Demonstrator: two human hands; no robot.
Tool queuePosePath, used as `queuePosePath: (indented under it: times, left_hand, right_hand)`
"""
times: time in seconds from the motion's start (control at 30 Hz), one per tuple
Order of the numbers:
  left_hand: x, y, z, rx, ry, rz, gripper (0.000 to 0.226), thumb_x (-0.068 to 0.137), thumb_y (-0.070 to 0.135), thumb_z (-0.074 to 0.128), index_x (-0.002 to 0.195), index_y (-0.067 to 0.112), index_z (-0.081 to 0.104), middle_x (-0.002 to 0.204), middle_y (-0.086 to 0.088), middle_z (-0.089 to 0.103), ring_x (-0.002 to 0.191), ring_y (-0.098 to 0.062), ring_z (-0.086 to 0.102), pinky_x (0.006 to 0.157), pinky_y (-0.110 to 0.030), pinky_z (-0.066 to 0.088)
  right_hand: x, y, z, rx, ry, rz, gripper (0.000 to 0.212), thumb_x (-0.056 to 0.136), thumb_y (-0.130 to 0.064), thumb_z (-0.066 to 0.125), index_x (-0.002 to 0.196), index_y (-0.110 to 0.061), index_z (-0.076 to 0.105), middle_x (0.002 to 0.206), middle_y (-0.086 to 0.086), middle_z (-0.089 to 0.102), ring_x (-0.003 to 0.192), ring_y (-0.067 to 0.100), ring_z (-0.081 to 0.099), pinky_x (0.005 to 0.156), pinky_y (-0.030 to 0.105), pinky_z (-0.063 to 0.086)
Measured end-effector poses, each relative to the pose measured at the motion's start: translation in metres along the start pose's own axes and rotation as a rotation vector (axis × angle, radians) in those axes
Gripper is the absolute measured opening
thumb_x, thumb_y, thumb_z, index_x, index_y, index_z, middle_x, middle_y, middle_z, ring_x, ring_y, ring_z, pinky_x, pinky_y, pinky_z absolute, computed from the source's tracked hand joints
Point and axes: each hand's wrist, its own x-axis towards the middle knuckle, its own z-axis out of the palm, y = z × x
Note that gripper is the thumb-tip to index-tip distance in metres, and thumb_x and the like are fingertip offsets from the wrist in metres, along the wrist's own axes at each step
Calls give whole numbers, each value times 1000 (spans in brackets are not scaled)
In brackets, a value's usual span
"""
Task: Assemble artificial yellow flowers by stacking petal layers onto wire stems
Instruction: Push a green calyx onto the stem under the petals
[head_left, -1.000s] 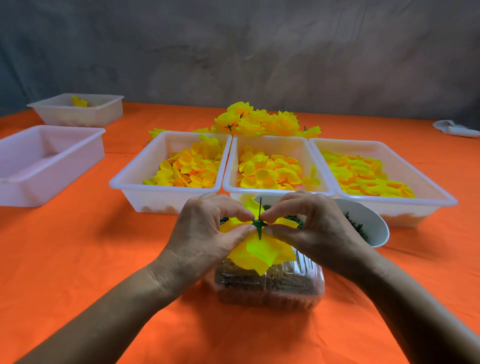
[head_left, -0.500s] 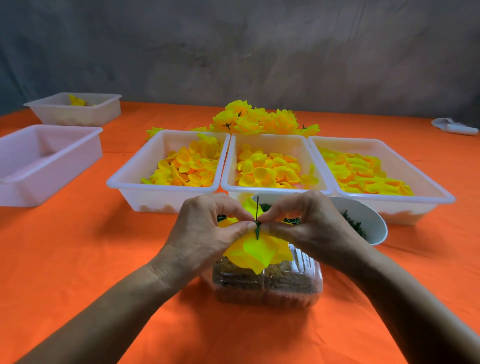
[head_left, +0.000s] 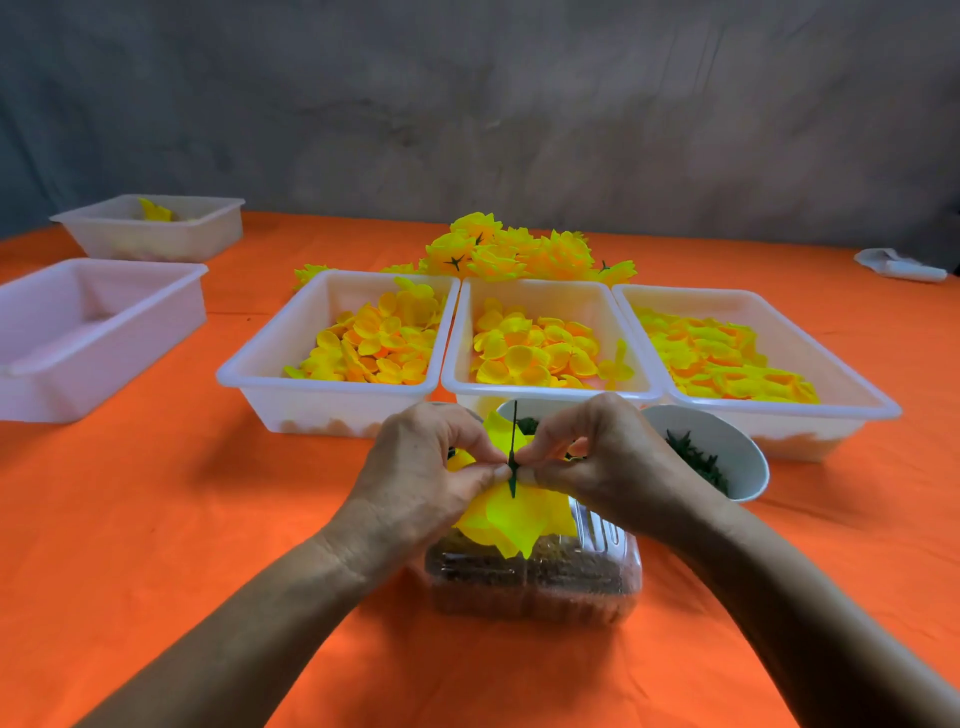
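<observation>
Both grips pinch narrow at frame centre: left hand (head_left: 421, 483) and right hand (head_left: 597, 467) nip the thin wire stem (head_left: 514, 436) where yellow petal layers (head_left: 511, 519) hang. Petals look light, floppy, crushable; hold the stiffer stem.

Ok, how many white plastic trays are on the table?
5. Three holding yellow petals sit side by side: left, middle, right. One large tray is at far left, a smaller tray behind it. None seem hidden.

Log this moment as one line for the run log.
left hand: pinches petal layer | right hand: pinches stem | stem: upright
</observation>
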Motion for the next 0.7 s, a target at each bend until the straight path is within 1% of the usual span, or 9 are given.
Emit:
queuePosePath:
  times: [0.07,0.13,0.2,0.3,0.37,0.47,0.53,0.6,0.7]
  left_hand:
    - [3,2,-3,-9,-27,-39,12,69,11,82,68,19,73,81,1,69,86,-14,64,82,-31,48]
    - [6,2,-8,-36,-59,-76,13,70,13,81,67,24,73,82,2,70,88,-13,65,85,-36,49]
    - [5,3,-13,-109,-58,-74,11,72,16,79,68,24,73,77,1,71,82,-14,66,81,-37,51]
    - [4,8,-18,-225,-13,-23,8,70,19,80,68,25,74,75,3,72,79,-14,67,75,-28,51]
    - [6,11,-17,-220,8,-2,11,68,18,81,67,26,73,74,5,71,78,-12,66,76,-28,51]
    - [9,13,-13,-195,13,-6,10,69,13,81,69,19,73,74,0,71,80,-19,66,79,-40,53]
    - [10,13,-13,-202,-9,3,9,70,12,80,70,17,73,74,-2,70,78,-19,66,79,-43,53]
    - [12,11,-13,-185,-25,24,12,71,13,80,67,20,71,72,1,69,75,-13,64,77,-39,53]
    - [15,9,-13,-144,-56,47,14,72,14,79,66,22,69,70,5,66,72,-6,61,73,-27,49]
  right_hand:
    - [0,-1,-3,-34,-17,-6,6,71,-21,81,74,-24,76,74,-7,72,77,7,66,80,33,53]
    - [0,-1,-7,-4,-25,4,7,72,-23,80,77,-26,76,79,-10,72,83,2,65,81,27,51]
    - [-2,-1,-10,77,-9,4,7,71,-26,79,78,-27,76,80,-10,72,85,4,65,80,30,51]
    - [-3,-2,-6,91,7,-14,7,71,-29,79,76,-25,77,79,-4,71,85,14,65,82,41,51]
    - [-3,-3,1,61,26,-16,4,71,-28,79,72,-26,76,77,-3,69,82,14,63,81,39,50]
    - [-4,-2,6,41,72,-47,7,71,-28,80,69,-24,75,70,-9,63,73,8,55,71,31,43]
    - [-6,-2,9,23,109,-86,9,70,-28,81,68,-23,74,70,-9,61,73,8,54,69,30,41]
    - [-7,-1,13,33,144,-121,11,70,-24,81,66,-18,73,73,-4,62,79,14,55,73,33,42]
    - [-9,5,17,114,141,-149,13,71,-16,82,65,-15,70,80,4,64,90,22,56,81,37,43]
